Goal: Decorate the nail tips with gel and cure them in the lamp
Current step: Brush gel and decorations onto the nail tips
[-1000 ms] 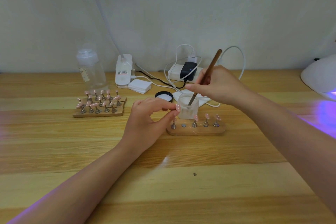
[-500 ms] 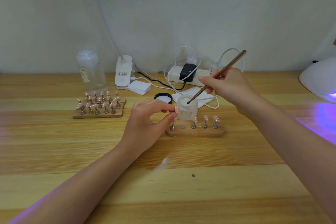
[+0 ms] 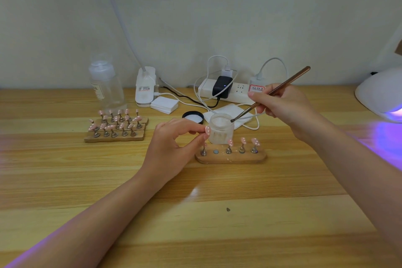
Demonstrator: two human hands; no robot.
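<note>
Frosted gel jar (image 3: 220,128) sits just behind the wooden stand (image 3: 230,157), left hand (image 3: 174,148) pinching a pink nail tip (image 3: 207,130) beside it, right hand (image 3: 285,107) gripping the brush (image 3: 272,93), long axis slanting down-left, tip at the jar's right rim.

clear plastic bottle (image 3: 106,88), desk's back left; white clip lamp base (image 3: 144,88) beside it; power strip (image 3: 228,91) with black adapter (image 3: 222,86), back edge.

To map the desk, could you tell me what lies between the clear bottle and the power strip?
The head view shows a white clip-lamp base and stacked white pads.
</note>
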